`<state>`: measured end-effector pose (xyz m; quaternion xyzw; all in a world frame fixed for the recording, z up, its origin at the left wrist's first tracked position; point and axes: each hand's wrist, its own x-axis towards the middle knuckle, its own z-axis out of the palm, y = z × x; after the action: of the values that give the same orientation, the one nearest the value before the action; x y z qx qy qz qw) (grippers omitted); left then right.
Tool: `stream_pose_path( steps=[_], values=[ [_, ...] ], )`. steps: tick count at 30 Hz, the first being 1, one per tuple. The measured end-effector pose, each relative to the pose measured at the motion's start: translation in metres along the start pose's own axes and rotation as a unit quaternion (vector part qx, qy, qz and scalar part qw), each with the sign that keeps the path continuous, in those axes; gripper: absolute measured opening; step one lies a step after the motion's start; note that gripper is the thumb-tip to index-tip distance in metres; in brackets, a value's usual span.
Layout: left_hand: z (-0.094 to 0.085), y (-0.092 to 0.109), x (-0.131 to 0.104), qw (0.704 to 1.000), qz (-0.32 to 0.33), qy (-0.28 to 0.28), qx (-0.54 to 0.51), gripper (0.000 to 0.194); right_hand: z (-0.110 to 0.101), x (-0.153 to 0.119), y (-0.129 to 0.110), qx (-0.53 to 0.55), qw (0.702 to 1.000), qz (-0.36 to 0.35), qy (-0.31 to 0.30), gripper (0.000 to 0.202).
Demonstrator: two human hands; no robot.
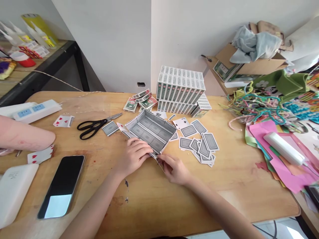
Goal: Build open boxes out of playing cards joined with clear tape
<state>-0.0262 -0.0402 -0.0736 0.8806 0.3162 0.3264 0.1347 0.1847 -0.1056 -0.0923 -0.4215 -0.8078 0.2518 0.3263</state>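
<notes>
A shallow open box made of playing cards (152, 127), patterned card backs facing inward, stands mid-table. My left hand (137, 154) is closed over its near wall, fingers lying across the card edge. At the near corner my right hand (174, 168) pinches a playing card (159, 161) that adjoins the box; its far end is hidden by the fingers. A heart-marked card (121, 127) sticks out at the box's left corner. Loose playing cards (204, 148), mostly face down, lie to the right. Black-handled scissors (93, 127) rest to the left, beside another face-down card (110, 128).
Stacked card packs (180, 89) stand behind the box, with several more packs (142, 101) lying beside them. A phone (62, 186), a power strip (37, 111) and another person's arm (27, 134) are at left. Coloured paper (279, 149) and a pipe-cleaner pile (261, 106) lie right.
</notes>
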Motion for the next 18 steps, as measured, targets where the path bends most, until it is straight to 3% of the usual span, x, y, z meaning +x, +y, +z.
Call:
stream_pose_path(
  steps=[3,8,12,18],
  values=[
    [0.002,0.002,0.002,0.996,0.021,-0.040,0.071,0.013,-0.002,-0.007,-0.007,0.010,1.000,0.027,-0.013,0.059],
    [0.001,0.005,0.016,0.985,0.067,-0.105,0.120,0.017,0.003,-0.008,-0.018,0.003,0.998,0.059,-0.012,0.068],
    [0.004,0.006,0.024,0.974,0.083,-0.171,0.125,0.011,0.018,-0.008,-0.012,-0.034,0.993,0.091,0.062,0.045],
    [0.016,0.006,0.026,0.969,0.103,-0.183,0.126,0.019,0.027,-0.007,-0.002,-0.019,0.979,0.118,0.164,0.013]
  ],
)
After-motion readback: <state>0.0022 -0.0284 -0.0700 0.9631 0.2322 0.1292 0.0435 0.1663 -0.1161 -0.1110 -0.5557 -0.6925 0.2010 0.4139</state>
